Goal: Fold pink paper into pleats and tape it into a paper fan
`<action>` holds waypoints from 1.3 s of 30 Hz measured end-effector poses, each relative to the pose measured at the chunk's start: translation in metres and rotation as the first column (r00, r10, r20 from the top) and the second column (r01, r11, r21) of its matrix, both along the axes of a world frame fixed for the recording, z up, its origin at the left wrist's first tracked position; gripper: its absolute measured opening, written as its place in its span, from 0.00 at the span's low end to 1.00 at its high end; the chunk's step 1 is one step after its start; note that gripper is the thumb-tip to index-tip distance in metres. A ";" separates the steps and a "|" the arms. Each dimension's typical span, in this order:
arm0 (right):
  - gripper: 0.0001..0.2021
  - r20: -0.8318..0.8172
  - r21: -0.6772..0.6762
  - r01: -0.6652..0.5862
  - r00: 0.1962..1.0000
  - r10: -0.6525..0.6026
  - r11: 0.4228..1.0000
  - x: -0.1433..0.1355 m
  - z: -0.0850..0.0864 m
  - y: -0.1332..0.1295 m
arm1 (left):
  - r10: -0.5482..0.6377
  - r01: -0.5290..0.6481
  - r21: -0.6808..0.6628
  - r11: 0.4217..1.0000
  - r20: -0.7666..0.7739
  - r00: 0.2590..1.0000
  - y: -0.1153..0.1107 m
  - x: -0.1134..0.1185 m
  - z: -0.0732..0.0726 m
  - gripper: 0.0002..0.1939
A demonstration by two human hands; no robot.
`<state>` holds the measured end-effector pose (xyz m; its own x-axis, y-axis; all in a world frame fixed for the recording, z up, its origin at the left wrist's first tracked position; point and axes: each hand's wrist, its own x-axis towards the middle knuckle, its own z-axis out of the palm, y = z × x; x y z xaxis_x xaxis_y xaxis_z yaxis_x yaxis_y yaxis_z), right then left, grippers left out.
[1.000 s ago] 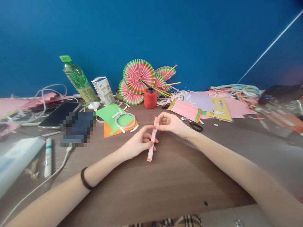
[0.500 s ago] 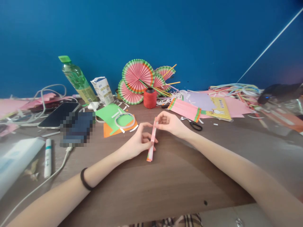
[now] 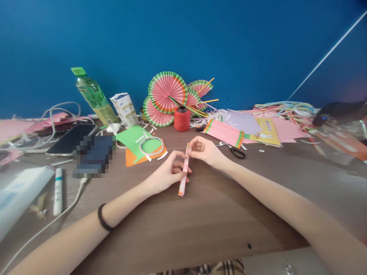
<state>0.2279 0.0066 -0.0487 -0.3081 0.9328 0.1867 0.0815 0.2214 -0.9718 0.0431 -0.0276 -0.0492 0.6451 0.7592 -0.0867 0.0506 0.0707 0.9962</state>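
Across the view runs the brown table (image 3: 160, 233), with pink paper fans (image 3: 164, 88) (rimmed in green and orange) near the middle of its far edge and a green bottle (image 3: 94, 97) farther left along it. Between that edge and the near one, the left hand (image 3: 168, 173) grips a folded pink strip (image 3: 182, 186); the right hand (image 3: 205, 151) pinches it near its far end. A red spool (image 3: 181, 120) stands before the fans.

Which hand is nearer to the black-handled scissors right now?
Right. The right hand is just left of the scissors; the left hand, gripping the folded paper strip, is farther left.
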 end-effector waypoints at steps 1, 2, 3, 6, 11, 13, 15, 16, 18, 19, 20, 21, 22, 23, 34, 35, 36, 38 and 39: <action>0.11 0.000 0.005 0.000 1.000 0.000 1.000 0.000 0.000 0.000 | 0.001 -0.001 0.004 1.000 -0.011 1.000 0.000 0.000 0.001 0.17; 0.11 0.000 0.008 -0.002 1.000 0.002 1.000 -0.001 0.000 0.000 | 0.003 -0.003 0.004 1.000 -0.020 1.000 0.000 0.000 0.001 0.16; 0.11 -0.003 0.011 -0.001 1.000 0.001 1.000 -0.001 0.000 -0.001 | 0.005 -0.004 0.002 1.000 -0.030 1.000 -0.001 0.000 0.002 0.15; 0.10 -0.005 0.024 0.012 1.000 -0.011 1.000 -0.002 0.000 -0.002 | 0.019 -0.020 -0.015 1.000 -0.054 0.998 -0.002 0.001 0.005 0.13; 0.07 0.094 0.125 0.059 0.993 -0.071 0.990 -0.004 -0.001 -0.007 | 0.046 -0.048 -0.036 0.998 -0.050 0.998 -0.002 0.003 0.005 0.14; 0.06 0.160 0.189 0.076 0.981 -0.107 0.979 -0.005 -0.002 -0.009 | 0.049 -0.050 -0.038 0.998 -0.042 0.998 -0.001 0.003 0.004 0.14; 0.05 0.201 0.235 0.094 0.969 -0.143 0.967 -0.006 -0.003 -0.010 | 0.049 -0.050 -0.032 0.998 -0.035 0.998 -0.001 0.003 0.002 0.14; 0.05 0.209 0.249 0.103 0.965 -0.157 0.963 -0.006 -0.003 -0.010 | 0.049 -0.050 -0.027 0.998 -0.033 0.998 -0.001 0.003 0.002 0.14; 0.03 0.214 0.268 0.128 0.959 -0.188 0.955 -0.007 -0.004 -0.010 | 0.047 -0.048 -0.023 0.999 -0.034 0.998 -0.001 0.002 0.001 0.14; 0.02 0.211 0.277 0.144 0.955 -0.207 0.950 -0.006 -0.004 -0.010 | 0.044 -0.045 -0.024 0.999 -0.035 0.998 -0.001 0.002 0.001 0.14; 0.01 0.207 0.284 0.162 0.952 -0.225 0.945 -0.006 -0.004 -0.010 | 0.042 -0.043 -0.025 0.999 -0.035 0.998 -0.001 0.002 0.000 0.14; 0.01 0.200 0.289 0.178 0.950 -0.242 0.940 -0.006 -0.003 -0.009 | 0.040 -0.041 -0.028 0.999 -0.036 0.999 -0.001 0.002 0.000 0.14; 0.02 0.193 0.290 0.192 0.948 -0.254 0.938 -0.005 -0.003 -0.009 | 0.038 -0.039 -0.030 0.999 -0.036 0.999 -0.001 0.002 0.000 0.15; 0.02 0.188 0.285 0.201 0.947 -0.260 0.937 -0.005 -0.003 -0.008 | 0.037 -0.039 -0.031 0.999 -0.037 0.999 -0.001 0.002 0.000 0.15; 0.02 0.199 0.284 0.210 0.942 -0.271 0.936 -0.005 -0.010 -0.004 | 0.006 -0.005 0.009 1.000 -0.054 0.999 -0.002 0.001 -0.001 0.14; 0.02 0.200 0.290 0.207 0.942 -0.271 0.934 -0.005 -0.011 -0.004 | 0.004 -0.004 0.010 1.000 -0.056 0.998 -0.002 0.001 -0.001 0.14; 0.02 0.200 0.296 0.203 0.942 -0.268 0.934 -0.005 -0.012 -0.003 | 0.004 -0.004 0.010 1.000 -0.058 0.998 -0.002 0.001 -0.001 0.14; 0.02 0.206 0.306 0.195 0.942 -0.264 0.932 -0.005 -0.014 -0.003 | 0.007 -0.006 0.011 1.000 -0.061 0.998 -0.002 0.001 -0.001 0.14; 0.02 0.212 0.308 0.192 0.941 -0.264 0.932 -0.005 -0.015 -0.003 | 0.009 -0.008 0.012 1.000 -0.063 0.998 -0.002 0.001 -0.001 0.14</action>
<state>0.2226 0.0034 -0.0634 -0.1630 0.9040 0.3953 0.3902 0.4271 -0.8157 0.0442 -0.0301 -0.0497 0.6319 0.7661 -0.1177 0.1127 0.0594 0.9918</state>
